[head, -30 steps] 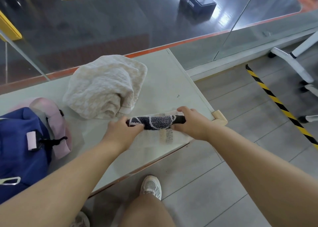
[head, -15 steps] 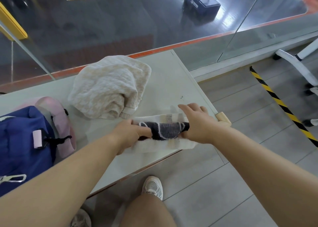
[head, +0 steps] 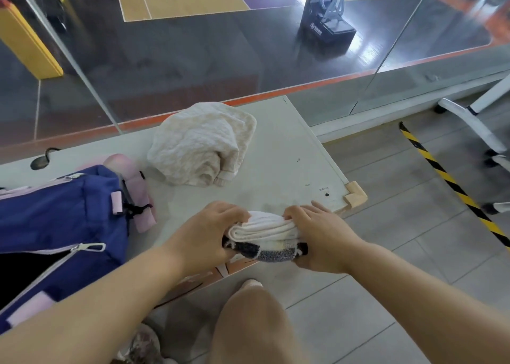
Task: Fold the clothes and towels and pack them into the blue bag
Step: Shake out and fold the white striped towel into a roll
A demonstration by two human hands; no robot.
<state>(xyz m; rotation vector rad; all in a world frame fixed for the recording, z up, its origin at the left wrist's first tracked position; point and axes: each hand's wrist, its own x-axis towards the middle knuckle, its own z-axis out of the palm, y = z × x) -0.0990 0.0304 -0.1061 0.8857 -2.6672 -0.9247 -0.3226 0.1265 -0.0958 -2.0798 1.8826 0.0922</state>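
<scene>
1. L hand (head: 209, 232) grips the left end of the rolled towel (head: 265, 232). Fingers are curled over the top and held close together; the thumb is hidden.
2. R hand (head: 317, 236) clamps the right end. Fingers are together and bent over the top of the roll, w/ the thumb side low against the dark edge.
3. The rolled towel is white, w/ a dark patterned layer showing along its near underside. It's held between both hands at the near edge of the table (head: 276, 148). Can't tell if it rests on the top or is just off it.
4. The blue bag (head: 60, 214) sits on the left part of the table, to the left of the towel and apart from it. Its zip is open w/ a dark gap on the near side, and a metal zip pull (head: 88, 246) lies at the end of the gap.
5. A pink piece (head: 132, 181) is strapped against the bag's right end, touching it.
6. A cream cloth (head: 198, 145) lies in a crumpled heap at far mid-table, beyond the hands, well apart from the roll and near the pink piece.
7. A beige corner guard (head: 356, 195) caps the table's near right corner, just right of the R hand.
8. A glass wall (head: 193, 60) stands behind the table, w/ a court floor and a dark hoop base (head: 325, 29) seen through it.
9. Yellow-black tape (head: 447, 181) runs across the floor tiles on the right.
10. A bare knee (head: 248, 322) shows below the table edge.
</scene>
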